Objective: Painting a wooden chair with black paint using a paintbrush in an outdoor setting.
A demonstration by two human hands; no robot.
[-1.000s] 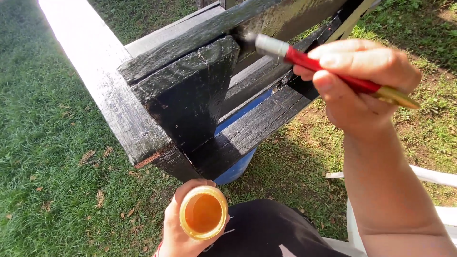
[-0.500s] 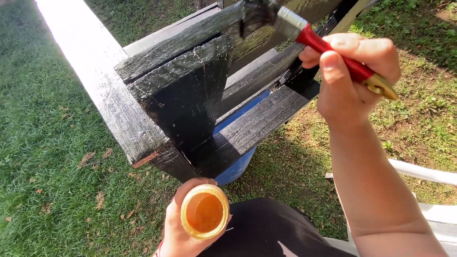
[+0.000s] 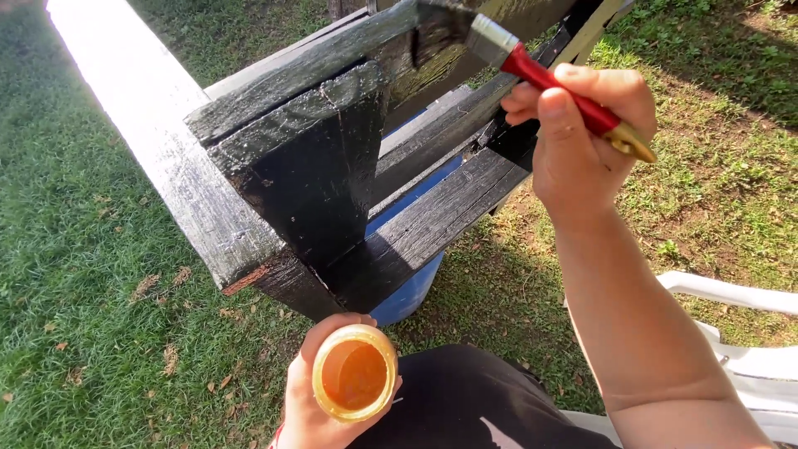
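My right hand (image 3: pixel 582 137) grips a paintbrush (image 3: pixel 532 71) with a red handle, a metal ferrule and dark bristles. The bristles press against an upper plank of a black-painted wooden frame (image 3: pixel 299 158) near the top of the view. My left hand (image 3: pixel 312 399) holds a small open jar (image 3: pixel 355 372) of amber liquid low in the view, just below the frame's corner, where bare reddish wood shows at one end. The frame's planks are glossy black and rough.
A blue barrel (image 3: pixel 411 287) sits under the frame. Grass (image 3: pixel 91 316) with dry leaves spreads to the left and right. A white plastic chair (image 3: pixel 740 333) edge is at lower right. My dark-clothed leg (image 3: pixel 457 399) is at the bottom.
My right hand has lifted the brush up and to the left along the upper plank, so the bristles now sit higher on it. The jar in my left hand stays where it was.
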